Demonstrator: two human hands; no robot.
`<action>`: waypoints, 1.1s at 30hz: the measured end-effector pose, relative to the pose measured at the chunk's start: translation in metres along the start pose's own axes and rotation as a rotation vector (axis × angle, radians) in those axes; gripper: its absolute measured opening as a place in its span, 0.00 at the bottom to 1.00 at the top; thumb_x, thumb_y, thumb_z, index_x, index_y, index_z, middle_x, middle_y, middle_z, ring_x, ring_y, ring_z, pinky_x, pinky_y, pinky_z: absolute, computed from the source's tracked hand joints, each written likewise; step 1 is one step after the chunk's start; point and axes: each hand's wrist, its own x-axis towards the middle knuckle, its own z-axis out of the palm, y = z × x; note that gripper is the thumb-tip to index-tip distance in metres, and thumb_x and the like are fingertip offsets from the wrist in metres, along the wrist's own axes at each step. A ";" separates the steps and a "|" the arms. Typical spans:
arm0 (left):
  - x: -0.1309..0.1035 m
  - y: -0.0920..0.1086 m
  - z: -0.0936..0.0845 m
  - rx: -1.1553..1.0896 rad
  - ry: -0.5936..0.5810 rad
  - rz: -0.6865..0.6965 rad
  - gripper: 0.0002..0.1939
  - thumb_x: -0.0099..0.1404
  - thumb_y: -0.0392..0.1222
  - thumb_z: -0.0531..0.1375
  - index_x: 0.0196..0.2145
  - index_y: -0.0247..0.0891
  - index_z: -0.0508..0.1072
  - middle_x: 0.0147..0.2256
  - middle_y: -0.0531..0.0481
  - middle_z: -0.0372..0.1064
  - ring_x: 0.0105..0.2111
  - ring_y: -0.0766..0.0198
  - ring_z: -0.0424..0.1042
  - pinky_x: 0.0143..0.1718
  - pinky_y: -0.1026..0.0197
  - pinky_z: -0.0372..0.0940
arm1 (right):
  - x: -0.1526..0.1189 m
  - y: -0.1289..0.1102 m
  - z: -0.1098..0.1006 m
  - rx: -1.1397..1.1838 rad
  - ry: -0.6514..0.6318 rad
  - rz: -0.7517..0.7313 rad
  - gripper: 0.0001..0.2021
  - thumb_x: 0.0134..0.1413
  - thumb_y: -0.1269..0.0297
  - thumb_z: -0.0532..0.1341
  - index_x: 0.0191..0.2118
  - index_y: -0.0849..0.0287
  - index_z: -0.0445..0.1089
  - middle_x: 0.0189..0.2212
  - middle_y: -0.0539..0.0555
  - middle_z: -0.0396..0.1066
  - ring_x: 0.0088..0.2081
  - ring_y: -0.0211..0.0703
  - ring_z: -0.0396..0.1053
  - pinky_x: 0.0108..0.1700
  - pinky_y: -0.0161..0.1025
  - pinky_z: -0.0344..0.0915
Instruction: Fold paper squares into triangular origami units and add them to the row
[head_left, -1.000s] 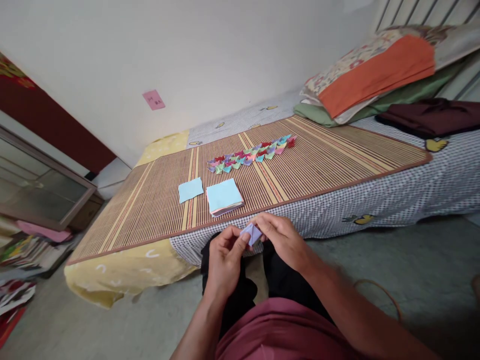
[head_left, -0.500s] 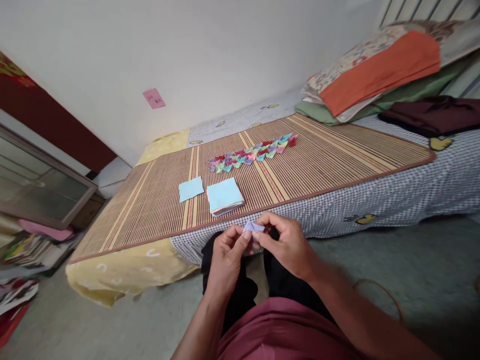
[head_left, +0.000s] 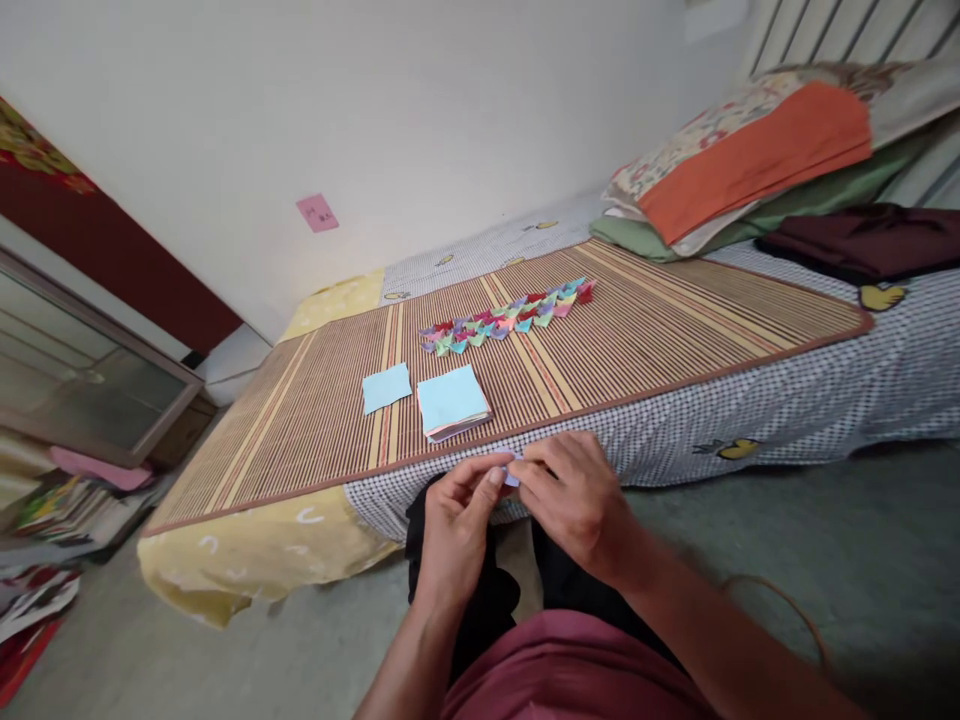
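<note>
A small piece of folded lavender paper (head_left: 511,478) is pinched between my two hands, above my lap at the bed's front edge. My left hand (head_left: 461,505) grips its left side with thumb and fingertips. My right hand (head_left: 574,495) closes over the right side, and its fingers hide most of the paper. Just beyond my hands lies a stack of square paper (head_left: 453,398) with a light blue sheet on top. A single light blue sheet (head_left: 386,388) lies to its left. Farther back, several folded paper pieces (head_left: 510,318) in many colours stand in rows.
A striped bamboo mat (head_left: 300,420) covers the bed over checked and yellow cloth. Pillows and folded bedding (head_left: 750,165) are piled at the right, beside dark folded clothing (head_left: 862,240). A glass-door cabinet (head_left: 82,350) and stacked books (head_left: 67,510) stand at the left.
My right hand has turned and its fingers have closed over the paper, covering more of it. My left hand keeps its pinch. The view has tilted slightly.
</note>
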 end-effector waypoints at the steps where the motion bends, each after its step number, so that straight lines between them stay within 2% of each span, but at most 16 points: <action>1: 0.001 -0.001 -0.002 -0.025 0.017 -0.010 0.11 0.63 0.45 0.68 0.41 0.38 0.83 0.38 0.45 0.81 0.39 0.59 0.77 0.45 0.59 0.71 | 0.000 0.000 0.001 0.048 0.029 0.024 0.07 0.66 0.74 0.59 0.40 0.59 0.75 0.34 0.56 0.73 0.37 0.48 0.69 0.41 0.47 0.62; 5: 0.005 -0.002 -0.007 -0.141 0.041 -0.069 0.11 0.61 0.45 0.70 0.39 0.38 0.84 0.37 0.45 0.81 0.36 0.63 0.76 0.41 0.62 0.71 | 0.001 0.002 0.005 0.379 0.130 0.205 0.08 0.63 0.73 0.63 0.44 0.55 0.77 0.42 0.57 0.73 0.45 0.48 0.73 0.47 0.46 0.69; 7: 0.006 -0.001 -0.008 -0.179 0.032 -0.075 0.11 0.60 0.44 0.71 0.39 0.37 0.84 0.37 0.45 0.81 0.35 0.62 0.77 0.40 0.62 0.71 | 0.002 0.004 0.005 0.537 0.103 0.278 0.08 0.63 0.72 0.64 0.44 0.53 0.77 0.43 0.56 0.74 0.46 0.47 0.74 0.48 0.44 0.72; 9: 0.005 0.000 -0.009 -0.190 0.008 -0.060 0.10 0.60 0.44 0.71 0.39 0.38 0.84 0.36 0.45 0.82 0.35 0.61 0.78 0.40 0.61 0.72 | 0.002 0.004 0.005 0.652 0.057 0.318 0.07 0.63 0.71 0.65 0.43 0.52 0.78 0.41 0.54 0.75 0.44 0.46 0.76 0.44 0.41 0.73; 12: 0.003 0.002 -0.010 -0.199 -0.064 -0.041 0.11 0.61 0.44 0.70 0.41 0.38 0.84 0.37 0.44 0.82 0.35 0.59 0.79 0.41 0.58 0.73 | 0.003 0.005 0.003 0.716 0.044 0.311 0.07 0.64 0.70 0.65 0.42 0.52 0.79 0.40 0.55 0.76 0.42 0.44 0.76 0.41 0.38 0.74; 16: 0.002 0.006 -0.012 -0.173 -0.145 -0.051 0.14 0.61 0.41 0.70 0.45 0.39 0.83 0.40 0.44 0.81 0.38 0.59 0.79 0.46 0.57 0.73 | 0.006 0.007 0.002 0.666 0.100 0.233 0.08 0.64 0.74 0.63 0.40 0.54 0.78 0.40 0.55 0.77 0.44 0.44 0.76 0.46 0.40 0.72; 18: 0.003 0.008 -0.011 -0.136 -0.100 -0.038 0.14 0.59 0.40 0.71 0.44 0.40 0.83 0.39 0.45 0.82 0.37 0.61 0.79 0.45 0.59 0.72 | 0.009 0.007 0.001 0.637 0.119 0.216 0.09 0.64 0.75 0.63 0.40 0.55 0.78 0.39 0.55 0.77 0.43 0.44 0.76 0.46 0.39 0.72; 21: 0.003 0.009 -0.008 -0.053 0.038 0.025 0.08 0.56 0.41 0.73 0.35 0.39 0.84 0.34 0.47 0.81 0.34 0.63 0.78 0.41 0.62 0.72 | 0.011 0.006 -0.001 0.612 0.144 0.233 0.08 0.63 0.76 0.63 0.39 0.55 0.77 0.38 0.54 0.77 0.43 0.44 0.76 0.45 0.39 0.72; 25: 0.003 0.008 0.000 0.008 0.158 0.111 0.07 0.54 0.41 0.74 0.30 0.38 0.84 0.29 0.48 0.80 0.30 0.64 0.76 0.35 0.63 0.72 | 0.009 0.001 0.000 0.687 0.150 0.343 0.06 0.61 0.74 0.65 0.37 0.55 0.76 0.38 0.54 0.78 0.43 0.44 0.77 0.45 0.39 0.72; 29: 0.002 0.003 0.002 0.014 0.209 0.160 0.05 0.55 0.41 0.73 0.30 0.38 0.84 0.30 0.47 0.80 0.32 0.63 0.76 0.37 0.63 0.72 | 0.004 -0.004 0.007 0.881 0.161 0.546 0.04 0.62 0.71 0.65 0.36 0.55 0.76 0.40 0.53 0.79 0.44 0.43 0.77 0.47 0.38 0.71; 33: 0.002 0.000 0.000 0.046 0.214 0.158 0.05 0.57 0.41 0.73 0.31 0.37 0.84 0.33 0.47 0.81 0.36 0.61 0.77 0.41 0.62 0.71 | 0.003 -0.006 0.011 0.947 0.150 0.632 0.04 0.63 0.67 0.65 0.35 0.55 0.76 0.37 0.52 0.77 0.40 0.41 0.76 0.44 0.35 0.70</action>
